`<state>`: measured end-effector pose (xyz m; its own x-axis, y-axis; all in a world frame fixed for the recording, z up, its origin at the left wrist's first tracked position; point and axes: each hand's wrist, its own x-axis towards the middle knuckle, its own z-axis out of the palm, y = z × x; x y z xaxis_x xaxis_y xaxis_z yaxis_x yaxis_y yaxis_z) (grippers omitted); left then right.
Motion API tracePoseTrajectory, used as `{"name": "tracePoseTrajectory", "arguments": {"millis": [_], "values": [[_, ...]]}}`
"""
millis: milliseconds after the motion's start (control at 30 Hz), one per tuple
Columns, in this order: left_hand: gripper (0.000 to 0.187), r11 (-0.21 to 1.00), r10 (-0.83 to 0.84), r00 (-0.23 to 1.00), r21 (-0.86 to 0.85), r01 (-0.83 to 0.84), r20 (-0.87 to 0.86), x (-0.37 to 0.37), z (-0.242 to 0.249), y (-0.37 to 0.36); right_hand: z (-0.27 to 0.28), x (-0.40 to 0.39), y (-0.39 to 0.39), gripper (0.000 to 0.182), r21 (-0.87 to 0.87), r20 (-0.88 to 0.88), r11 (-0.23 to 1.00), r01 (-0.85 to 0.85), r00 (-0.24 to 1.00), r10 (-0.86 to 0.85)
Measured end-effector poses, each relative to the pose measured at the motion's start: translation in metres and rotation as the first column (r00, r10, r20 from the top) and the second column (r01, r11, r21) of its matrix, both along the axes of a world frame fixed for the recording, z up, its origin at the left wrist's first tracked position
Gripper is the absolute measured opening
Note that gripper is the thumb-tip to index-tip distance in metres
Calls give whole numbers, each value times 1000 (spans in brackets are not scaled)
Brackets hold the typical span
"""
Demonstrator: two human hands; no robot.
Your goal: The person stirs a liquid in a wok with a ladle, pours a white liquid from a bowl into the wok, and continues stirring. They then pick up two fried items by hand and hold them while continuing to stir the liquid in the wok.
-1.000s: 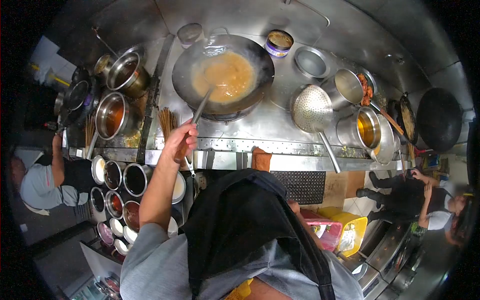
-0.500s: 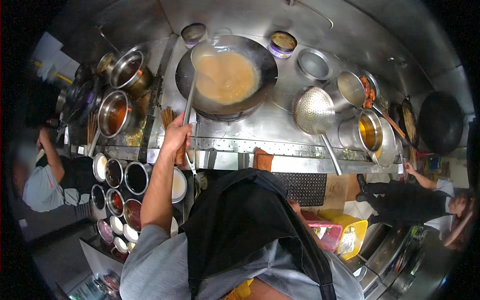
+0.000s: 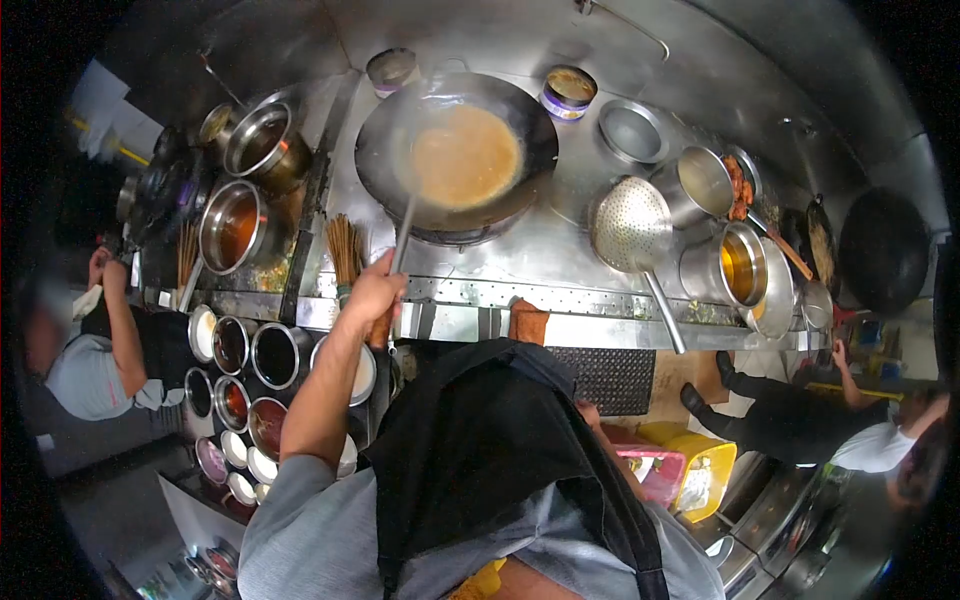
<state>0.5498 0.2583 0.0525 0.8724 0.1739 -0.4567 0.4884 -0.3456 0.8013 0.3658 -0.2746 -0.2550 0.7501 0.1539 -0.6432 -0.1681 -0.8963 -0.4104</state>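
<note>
My left hand (image 3: 373, 297) is wrapped round the wooden-ended handle of a long metal ladle (image 3: 405, 235). The ladle's bowl is smeared by motion over the left side of a dark wok (image 3: 538, 130). A pool of light brown liquid (image 3: 468, 160) lies in the wok. Just left of this hand, a bundled bamboo brush (image 3: 343, 250) stands at the stove's front edge. Of my right hand (image 3: 588, 411), only a small part shows low beside the black apron; its fingers are hidden.
A perforated strainer (image 3: 632, 222) rests on the steel stove top, near a pot of yellow liquid (image 3: 742, 265). Several sauce containers (image 3: 276, 356) stand at the left. One co-worker (image 3: 95, 365) is at far left, another (image 3: 800, 410) at far right. Bins (image 3: 708, 475) stand below.
My left hand has shifted slightly right with the ladle, whose bowl has swung down from the wok's upper left rim. The co-worker at right has changed posture.
</note>
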Motion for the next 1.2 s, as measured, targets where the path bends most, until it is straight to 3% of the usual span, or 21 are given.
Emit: {"name": "tracePoseTrajectory", "arguments": {"millis": [33, 67, 100, 167, 267, 333, 367, 400, 433, 467, 633, 667, 733, 767, 800, 833, 867, 933, 967, 1033, 1200], "values": [[50, 935, 109, 989, -329, -135, -97, -3, 1, -7, -3, -3, 0, 34, 59, 21, 998, 5, 1000, -7], [40, 746, 178, 958, -604, -280, -225, -4, 2, -11, -4, -6, -2, 34, 57, 18, 998, 9, 1000, -10], [40, 744, 176, 958, -606, -280, -227, -2, 4, -11, -5, -9, -4, 33, 41, 11, 999, 20, 1000, -20], [14, 166, 154, 886, -873, -459, -436, 3, 10, -9, 4, -10, 0, 32, 11, 0, 999, 38, 999, -38], [11, 57, 94, 897, -897, -439, -433, 4, 17, -16, 11, -12, 0, 31, -19, -13, 998, 66, 998, -67], [5, 71, 120, 881, -881, -467, -458, 3, 16, -23, 14, -13, -1, 32, -156, -27, 982, -110, 994, 107], [8, 188, 169, 895, -879, -439, -412, 1, 23, -26, -2, -20, -8, 32, -156, -28, 982, -104, 995, 101], [12, 302, 212, 909, -861, -410, -358, 0, 26, -28, -33, -31, -21, 31, -36, 57, 997, -71, 996, 73], [26, 332, 235, 911, -853, -403, -339, 0, 22, -28, -53, -39, -31, 32, 86, 138, 995, -49, 990, 36], [26, 334, 233, 912, -853, -402, -338, 0, 24, -28, -59, -42, -34, 32, 86, 139, 995, -46, 990, 34], [34, 542, 276, 940, -775, -325, -201, 2, 37, -22, -71, -43, -42, 38, 209, -72, 942, 264, 964, -254], [34, 542, 279, 939, -774, -327, -202, 2, 36, -19, -68, -43, -38, 38, 210, -73, 942, 262, 965, -252], [44, 558, 285, 943, -771, -308, -171, 3, 36, -14, -63, -47, -30, 38, 307, -123, 799, 517, 854, -505], [48, 568, 312, 933, -753, -332, -177, 3, 38, -13, -60, -45, -30, 38, 308, -123, 800, 514, 856, -503], [48, 568, 315, 933, -752, -334, -176, 3, 41, -12, -58, -42, -28, 32, 221, 59, 939, 265, 957, -284], [50, 598, 314, 937, -735, -319, -152, 2, 42, -11, -56, -38, -27, 26, 85, 210, 996, 6, 977, -24], [51, 627, 312, 942, -717, -305, -127, 2, 43, -9, -53, -33, -28, 26, 86, 210, 996, 4, 977, -22], [54, 643, 324, 941, -706, -296, -99, 1, 39, -6, -50, -20, -33, 27, -111, 409, 884, -455, 789, 458], [57, 659, 334, 940, -696, -287, -72, 1, 36, -4, -52, -19, -33, 27, -111, 409, 883, -456, 789, 459], [60, 704, 317, 948, -662, -255, -28, 2, 32, 0, -53, -14, -30, 31, -82, 145, 946, -313, 936, 322], [64, 835, 276, 960, -506, -217, 43, 9, 31, 4, -46, -7, -24, 29, -197, 47, 893, -405, 906, 421]]}}
